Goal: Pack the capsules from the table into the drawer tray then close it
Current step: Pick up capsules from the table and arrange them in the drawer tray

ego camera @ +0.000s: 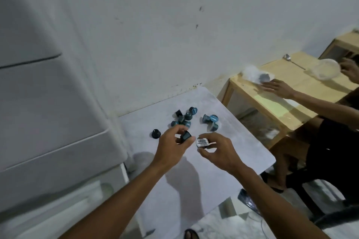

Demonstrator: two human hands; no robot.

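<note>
Several dark blue capsules lie in a loose heap at the far side of the pale table. Three more capsules sit just right of the heap, and a single capsule stands apart to the left. My left hand pinches one dark capsule just above the table. My right hand pinches another capsule with its silver lid turned toward me. No drawer tray shows in this view.
A large white appliance stands against the table's left edge. At the right, another person's hands reach over a wooden table with a plastic bag, a clear lid and a ladle. The white wall lies close behind.
</note>
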